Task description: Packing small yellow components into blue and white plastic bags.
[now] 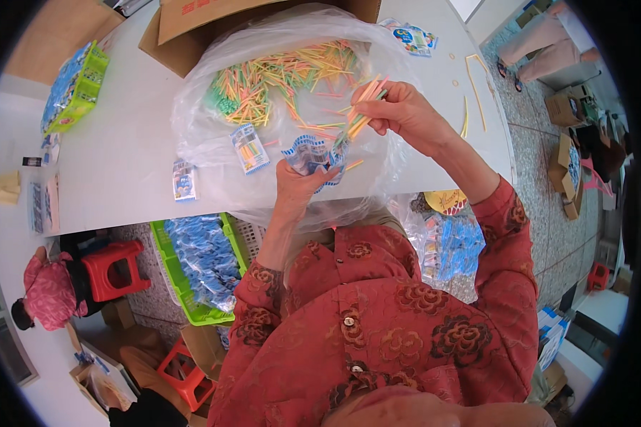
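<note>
My left hand (298, 186) grips a blue-and-white packet (308, 156) with its mouth spread. Pinched in my right hand (404, 117) is a bundle of thin pink, yellow and green sticks (367, 108), whose lower ends meet the packet's opening; how far they go in is hard to see. Beyond my hands, a heap of the same sticks (292, 67) lies on a clear plastic sheet or bag (192, 135). A filled packet (249, 149) rests on the plastic left of my left hand, and another packet (184, 181) lies at the table's near edge.
A cardboard box (174, 39) stands at the back of the white table (114, 178). Green baskets of blue packets sit at the far left (85, 96) and below the table edge (157, 249). More packets (410, 37) and loose sticks (475, 92) lie rightward. People and red stools (117, 269) are nearby.
</note>
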Action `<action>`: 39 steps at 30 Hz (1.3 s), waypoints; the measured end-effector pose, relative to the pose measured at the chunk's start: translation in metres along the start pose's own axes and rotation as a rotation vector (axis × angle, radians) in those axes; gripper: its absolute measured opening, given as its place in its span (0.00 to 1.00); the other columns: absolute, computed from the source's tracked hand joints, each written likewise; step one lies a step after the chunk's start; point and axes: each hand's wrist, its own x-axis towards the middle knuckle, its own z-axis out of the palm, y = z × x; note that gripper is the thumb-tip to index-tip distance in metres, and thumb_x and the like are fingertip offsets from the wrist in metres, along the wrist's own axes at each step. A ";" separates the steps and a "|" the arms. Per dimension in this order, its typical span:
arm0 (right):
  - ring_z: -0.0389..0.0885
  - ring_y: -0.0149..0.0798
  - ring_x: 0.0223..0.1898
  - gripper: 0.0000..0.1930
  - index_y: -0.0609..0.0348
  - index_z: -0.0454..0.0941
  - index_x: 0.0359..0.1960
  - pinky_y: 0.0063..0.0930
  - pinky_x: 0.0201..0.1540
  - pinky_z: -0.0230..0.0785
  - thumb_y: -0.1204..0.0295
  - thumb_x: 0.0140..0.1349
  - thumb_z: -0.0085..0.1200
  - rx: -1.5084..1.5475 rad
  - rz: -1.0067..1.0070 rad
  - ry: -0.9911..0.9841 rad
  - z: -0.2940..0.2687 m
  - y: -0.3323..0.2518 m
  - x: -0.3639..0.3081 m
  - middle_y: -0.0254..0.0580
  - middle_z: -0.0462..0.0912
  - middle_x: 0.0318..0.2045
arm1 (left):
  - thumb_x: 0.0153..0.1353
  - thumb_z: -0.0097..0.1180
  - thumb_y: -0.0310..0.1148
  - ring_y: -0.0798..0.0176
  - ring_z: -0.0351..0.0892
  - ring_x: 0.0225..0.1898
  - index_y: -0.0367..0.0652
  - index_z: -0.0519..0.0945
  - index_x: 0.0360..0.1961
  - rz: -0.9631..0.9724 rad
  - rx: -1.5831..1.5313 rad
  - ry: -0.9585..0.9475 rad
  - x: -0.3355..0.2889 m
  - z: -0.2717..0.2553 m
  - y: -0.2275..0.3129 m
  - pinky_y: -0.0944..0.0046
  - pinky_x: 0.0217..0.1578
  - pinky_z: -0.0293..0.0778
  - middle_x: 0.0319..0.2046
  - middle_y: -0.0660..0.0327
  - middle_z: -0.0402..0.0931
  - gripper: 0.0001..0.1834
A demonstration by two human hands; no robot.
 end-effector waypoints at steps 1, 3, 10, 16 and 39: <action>0.67 0.19 0.21 0.08 0.59 0.76 0.36 0.13 0.24 0.60 0.70 0.57 0.54 -0.075 -0.026 0.010 0.001 -0.001 0.000 0.29 0.77 0.26 | 0.50 0.52 0.16 0.68 0.77 0.34 0.33 0.76 0.36 -0.002 0.001 -0.003 0.000 0.000 0.000 0.66 0.41 0.77 0.32 0.61 0.76 0.10; 0.67 0.19 0.21 0.08 0.59 0.76 0.35 0.14 0.24 0.60 0.70 0.57 0.54 -0.148 -0.051 0.024 0.003 -0.003 -0.001 0.29 0.76 0.25 | 0.50 0.52 0.16 0.67 0.77 0.35 0.32 0.75 0.37 -0.011 0.049 -0.003 0.000 -0.002 -0.001 0.66 0.41 0.77 0.33 0.60 0.77 0.11; 0.66 0.20 0.20 0.07 0.61 0.76 0.32 0.15 0.23 0.60 0.70 0.57 0.54 -0.372 -0.144 0.011 0.012 -0.013 -0.004 0.29 0.74 0.23 | 0.50 0.53 0.18 0.69 0.78 0.34 0.33 0.76 0.37 -0.006 0.028 -0.003 0.002 -0.004 -0.005 0.67 0.39 0.76 0.33 0.61 0.77 0.11; 0.67 0.20 0.20 0.07 0.61 0.76 0.30 0.16 0.22 0.61 0.70 0.55 0.53 -0.588 -0.190 0.015 0.025 -0.031 -0.002 0.29 0.74 0.21 | 0.49 0.60 0.23 0.75 0.75 0.29 0.35 0.80 0.33 0.033 0.171 0.026 0.004 0.000 -0.002 0.73 0.31 0.72 0.27 0.65 0.78 0.08; 0.66 0.19 0.23 0.03 0.60 0.75 0.30 0.15 0.25 0.59 0.74 0.57 0.52 -0.492 -0.329 0.016 0.033 -0.009 -0.008 0.26 0.73 0.22 | 0.46 0.61 0.20 0.72 0.77 0.32 0.37 0.77 0.39 -0.097 -0.067 0.083 0.002 0.006 0.001 0.71 0.35 0.74 0.33 0.63 0.79 0.16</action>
